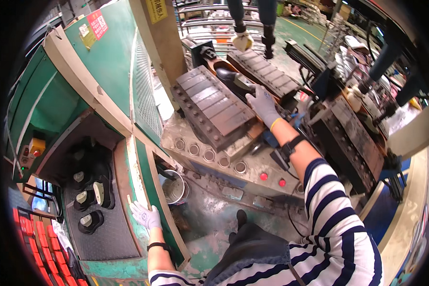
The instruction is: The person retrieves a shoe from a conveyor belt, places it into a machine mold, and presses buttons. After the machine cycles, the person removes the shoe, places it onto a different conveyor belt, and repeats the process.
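Observation:
My right hand (263, 104), in a pale glove, reaches forward into a press. Its fingers close on the near end of a black shoe (226, 76) with a grey shoe last (244, 83) in it; part of the grip is hidden. The shoe lies between two dark metal pressing blocks, a left block (212, 102) and a right block (264, 74). My left hand (146, 215), also gloved, lies with fingers apart on the pale edge of a green machine beside a conveyor belt (112, 238). Several black shoes on lasts, one a low shoe (90, 222), stand on that belt.
The press front carries round metal caps and two red buttons (272, 179). A bucket (175, 188) stands between the machines. Another pressing block (350, 143) is at right. Overhead hang press cylinders (268, 28). Red racks (43, 243) are at lower left.

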